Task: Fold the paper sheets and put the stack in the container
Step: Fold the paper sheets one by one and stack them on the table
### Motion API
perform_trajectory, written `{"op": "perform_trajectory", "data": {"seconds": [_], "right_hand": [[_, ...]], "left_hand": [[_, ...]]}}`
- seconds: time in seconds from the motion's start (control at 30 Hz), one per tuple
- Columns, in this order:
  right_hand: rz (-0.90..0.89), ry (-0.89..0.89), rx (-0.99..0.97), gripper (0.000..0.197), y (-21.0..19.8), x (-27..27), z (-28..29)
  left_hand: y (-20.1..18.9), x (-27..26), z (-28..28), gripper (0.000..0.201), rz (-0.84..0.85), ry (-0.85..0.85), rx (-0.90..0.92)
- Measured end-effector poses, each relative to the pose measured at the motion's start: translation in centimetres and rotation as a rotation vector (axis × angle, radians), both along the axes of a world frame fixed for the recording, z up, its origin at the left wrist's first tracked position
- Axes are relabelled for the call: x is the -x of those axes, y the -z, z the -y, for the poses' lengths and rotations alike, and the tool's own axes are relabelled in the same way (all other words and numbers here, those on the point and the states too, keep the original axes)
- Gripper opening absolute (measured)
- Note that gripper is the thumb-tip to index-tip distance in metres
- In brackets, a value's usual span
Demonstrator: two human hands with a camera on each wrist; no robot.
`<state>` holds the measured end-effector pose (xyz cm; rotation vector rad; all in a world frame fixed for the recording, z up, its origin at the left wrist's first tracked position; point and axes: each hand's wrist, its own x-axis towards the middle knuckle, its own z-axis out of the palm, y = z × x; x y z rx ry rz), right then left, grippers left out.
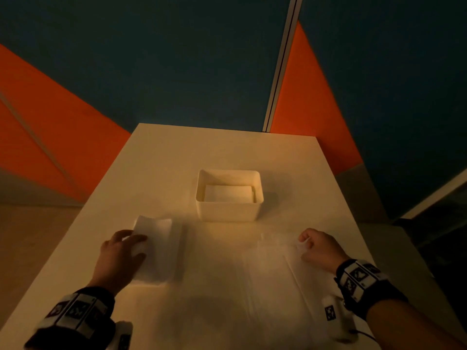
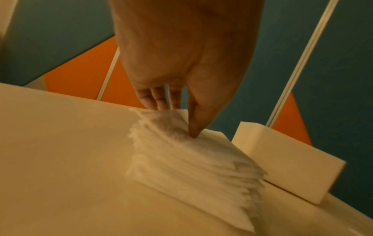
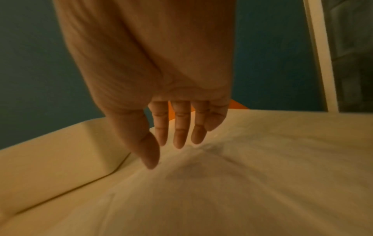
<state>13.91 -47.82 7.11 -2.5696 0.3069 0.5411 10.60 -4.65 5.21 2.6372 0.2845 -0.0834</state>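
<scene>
A white container [image 1: 228,210] stands mid-table with a folded paper [image 1: 228,194] lying inside it. My left hand [image 1: 131,238] pinches the left edge of a folded paper stack [image 1: 159,248] on the table, left of the container. In the left wrist view the thumb [image 2: 193,132] sits on top of the stack [image 2: 191,159], which is blurred, with the fingers at its far edge. A flat paper sheet [image 1: 273,274] lies to the right. My right hand [image 1: 304,245] pinches its far right corner, and the sheet [image 3: 222,183] rises toward the fingertips [image 3: 179,143].
The white table [image 1: 227,152] is narrow, with its edges close to both hands. Orange and dark teal wall panels stand behind it. The container's wall [image 2: 282,167] is just right of the folded stack and left of the right hand [image 3: 50,159].
</scene>
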Motion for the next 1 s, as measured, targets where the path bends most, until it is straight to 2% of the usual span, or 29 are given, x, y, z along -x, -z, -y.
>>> {"op": "perform_trajectory", "data": {"seconds": [0.07, 0.2, 0.3, 0.43, 0.57, 0.73, 0.8, 0.9, 1.0], "right_hand": [[-0.074, -0.083, 0.077, 0.038, -0.2, -0.1, 0.5], [-0.159, -0.299, 0.195, 0.055, -0.5, -0.2, -0.2], [-0.141, -0.417, 0.258, 0.059, -0.3, -0.2, -1.4], [-0.130, -0.481, 0.306, 0.061, 0.2, 0.0, -2.4], [-0.136, -0.530, 0.392, 0.049, 0.1, -0.2, -3.2], [-0.187, -0.544, 0.363, 0.030, -1.4, -0.7, -3.1], [-0.198, -0.530, 0.286, 0.028, -2.2, -0.8, -2.8], [-0.127, -0.452, 0.045, 0.009, -3.2, -1.2, -2.5], [-0.004, -0.292, -0.261, 0.012, -4.6, -1.2, -3.5]], "left_hand": [[0.5, 0.0, -0.1, 0.041, -0.037, -0.020, -0.087], [0.8, -0.2, 0.5, 0.043, -0.060, -0.006, 0.023], [0.5, -0.3, 0.8, 0.043, -0.057, -0.008, 0.053], [0.2, -0.5, 0.9, 0.045, -0.057, -0.023, 0.069], [-0.1, -0.5, 1.1, 0.044, -0.063, -0.045, 0.085], [-0.2, -0.7, 1.4, 0.042, -0.093, -0.083, 0.108], [-0.3, -0.7, 1.5, 0.044, -0.081, -0.097, 0.102], [-0.9, -0.6, 2.0, 0.050, -0.042, -0.114, 0.020], [-2.1, -0.7, 4.1, 0.047, 0.082, -0.038, -0.006]]}}
